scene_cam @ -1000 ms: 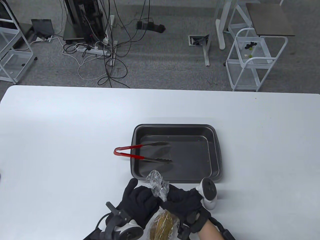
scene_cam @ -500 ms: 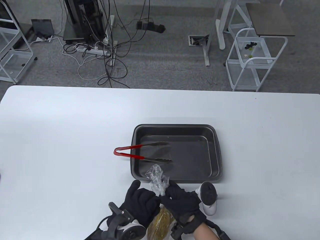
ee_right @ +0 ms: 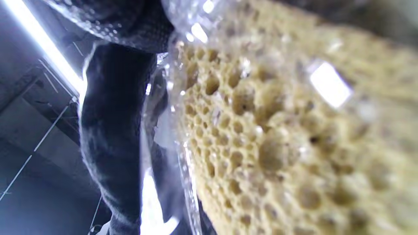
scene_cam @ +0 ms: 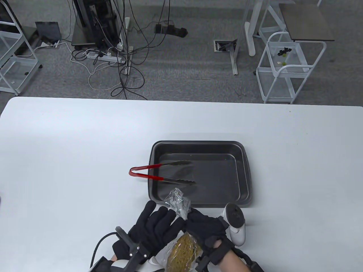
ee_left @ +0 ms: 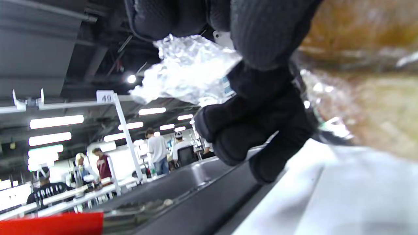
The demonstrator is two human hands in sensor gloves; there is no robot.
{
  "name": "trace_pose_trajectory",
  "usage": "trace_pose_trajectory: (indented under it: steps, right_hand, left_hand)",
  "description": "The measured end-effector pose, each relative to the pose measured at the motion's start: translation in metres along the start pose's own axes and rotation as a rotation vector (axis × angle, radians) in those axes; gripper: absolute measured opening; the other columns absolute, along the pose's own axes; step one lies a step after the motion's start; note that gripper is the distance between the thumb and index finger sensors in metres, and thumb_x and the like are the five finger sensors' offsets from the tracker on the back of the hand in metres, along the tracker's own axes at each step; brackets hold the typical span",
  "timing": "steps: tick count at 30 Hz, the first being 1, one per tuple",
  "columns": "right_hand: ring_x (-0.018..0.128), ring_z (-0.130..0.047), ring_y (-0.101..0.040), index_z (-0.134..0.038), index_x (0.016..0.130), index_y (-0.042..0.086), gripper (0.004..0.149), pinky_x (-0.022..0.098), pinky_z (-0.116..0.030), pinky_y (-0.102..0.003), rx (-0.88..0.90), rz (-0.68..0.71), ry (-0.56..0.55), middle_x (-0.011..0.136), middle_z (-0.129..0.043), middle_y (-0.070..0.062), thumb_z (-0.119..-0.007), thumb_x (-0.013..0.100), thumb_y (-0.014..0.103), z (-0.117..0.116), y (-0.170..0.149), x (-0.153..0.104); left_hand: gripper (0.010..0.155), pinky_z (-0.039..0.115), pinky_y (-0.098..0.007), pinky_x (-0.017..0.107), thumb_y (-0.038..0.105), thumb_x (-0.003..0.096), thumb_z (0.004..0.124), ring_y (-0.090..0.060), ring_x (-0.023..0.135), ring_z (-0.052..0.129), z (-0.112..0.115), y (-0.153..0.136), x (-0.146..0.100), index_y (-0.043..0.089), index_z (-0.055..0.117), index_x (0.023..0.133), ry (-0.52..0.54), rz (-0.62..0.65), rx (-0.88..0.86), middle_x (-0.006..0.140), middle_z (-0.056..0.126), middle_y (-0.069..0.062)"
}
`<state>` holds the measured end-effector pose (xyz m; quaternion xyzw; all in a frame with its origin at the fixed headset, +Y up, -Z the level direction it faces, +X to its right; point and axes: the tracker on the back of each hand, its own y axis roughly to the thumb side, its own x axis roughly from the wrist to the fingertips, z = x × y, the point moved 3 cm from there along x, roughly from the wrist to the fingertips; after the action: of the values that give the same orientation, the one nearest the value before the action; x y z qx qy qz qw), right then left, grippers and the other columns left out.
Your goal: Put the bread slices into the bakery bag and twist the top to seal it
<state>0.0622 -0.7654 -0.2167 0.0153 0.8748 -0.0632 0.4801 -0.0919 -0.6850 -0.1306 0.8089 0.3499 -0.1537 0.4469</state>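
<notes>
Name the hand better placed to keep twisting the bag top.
Right, probably. The right hand pinches the gathered neck of the bakery bag, while the left hand lies flat with straight fingers beside it, apparently only steadying.

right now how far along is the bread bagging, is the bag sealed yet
Done: the bread is inside the clear bag, and the baking tray holds only the tongs. In hand: the right hand grips the bunched bag neck while the left hand lies against it with fingers extended. Left: finishing the twist; whether it is tight enough to hold cannot be told.
</notes>
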Motion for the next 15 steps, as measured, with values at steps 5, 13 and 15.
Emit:
trace_pose_trajectory:
  steps: [5,13,15]
  right_hand:
    - [0.09,-0.051,-0.059,-0.082,0.061,-0.021,0.055,0.062,-0.031,-0.077,-0.003,-0.045,0.021,0.103,-0.054,-0.034,-0.08,0.051,0.033,-0.009,-0.005,-0.001]
    - [0.089,-0.051,-0.059,-0.081,0.062,-0.023,0.054,0.062,-0.031,-0.077,0.101,-0.1,-0.035,0.102,-0.053,-0.035,-0.076,0.051,0.03,-0.019,-0.017,-0.003]
    - [0.089,-0.051,-0.059,-0.08,0.063,-0.022,0.053,0.062,-0.031,-0.076,0.111,-0.077,-0.073,0.102,-0.053,-0.035,-0.074,0.051,0.029,-0.018,-0.016,-0.005]
  left_hand:
    - [0.058,0.036,-0.064,0.087,0.05,0.0495,0.082,-0.026,0.095,0.073,-0.007,0.007,-0.002,0.027,0.063,0.099,0.075,0.001,0.098,0.102,0.068,-0.003]
    - [0.046,0.044,-0.062,0.085,0.046,0.0497,0.083,-0.024,0.084,0.085,-0.007,0.002,-0.004,0.025,0.078,0.09,0.121,-0.003,0.041,0.09,0.083,-0.003]
    - [0.043,0.046,-0.062,0.085,0.046,0.0508,0.082,-0.023,0.08,0.088,-0.005,0.003,-0.005,0.025,0.079,0.088,0.126,-0.017,0.059,0.086,0.085,-0.002]
